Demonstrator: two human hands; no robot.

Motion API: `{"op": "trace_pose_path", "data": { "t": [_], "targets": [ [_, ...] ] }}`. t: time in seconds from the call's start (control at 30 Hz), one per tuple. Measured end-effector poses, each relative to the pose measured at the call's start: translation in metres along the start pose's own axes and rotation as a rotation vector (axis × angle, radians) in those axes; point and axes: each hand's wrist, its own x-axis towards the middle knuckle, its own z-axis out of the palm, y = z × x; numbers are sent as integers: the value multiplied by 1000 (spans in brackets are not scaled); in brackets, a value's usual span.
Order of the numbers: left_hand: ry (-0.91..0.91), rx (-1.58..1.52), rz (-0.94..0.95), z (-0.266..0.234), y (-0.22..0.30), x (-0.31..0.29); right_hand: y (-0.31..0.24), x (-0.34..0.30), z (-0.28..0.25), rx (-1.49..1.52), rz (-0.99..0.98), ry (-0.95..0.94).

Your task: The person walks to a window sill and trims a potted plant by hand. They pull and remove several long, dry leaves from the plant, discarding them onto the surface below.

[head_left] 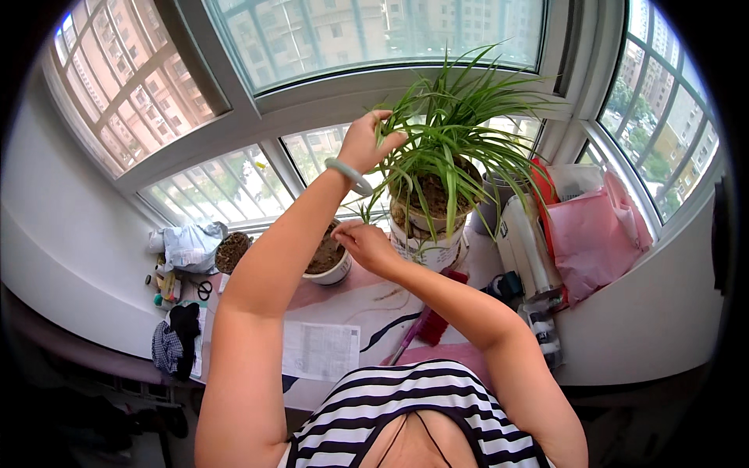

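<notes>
A large spider plant [445, 140] with long green leaves grows from a soil-filled white pot [433, 242] by the window. My left hand [370, 140], with a pale bangle [349, 176] at the wrist, is curled at the plant's left side around some leaves. Lower down, my right hand [365, 243] has its fingers pinched together over the rim of a smaller white pot [334, 274] of brown soil. Whatever lies between those fingertips is too small to make out. Thin green leaves hang just above this hand. My left forearm hides part of the small pot.
Another soil-filled pot [232, 251], a plastic bag [193, 246] and scissors [204, 290] sit at the left. A paper sheet [320, 351] and a red brush [433, 324] lie in front. A grey pot [493, 199] and pink bag [597, 234] stand right, beneath barred windows.
</notes>
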Motion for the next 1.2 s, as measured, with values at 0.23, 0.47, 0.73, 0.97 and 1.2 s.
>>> {"op": "trace_pose_path", "data": {
  "t": [0.23, 0.47, 0.73, 0.97, 1.2],
  "targets": [
    [88, 286, -99, -31, -5, -92, 18, 25, 30, -85, -2, 163],
    [-140, 830, -9, -7, -15, -115, 40, 19, 50, -47, -96, 116],
    [-124, 905, -189, -47, -51, -93, -35, 4, -95, -311, 130, 45],
    [256, 815, 196, -43, -67, -78, 12, 75, -149, -630, -80, 222],
    [295, 267, 280, -26, -67, -76, 6, 89, -140, -189, 211, -108]
  ]
}}
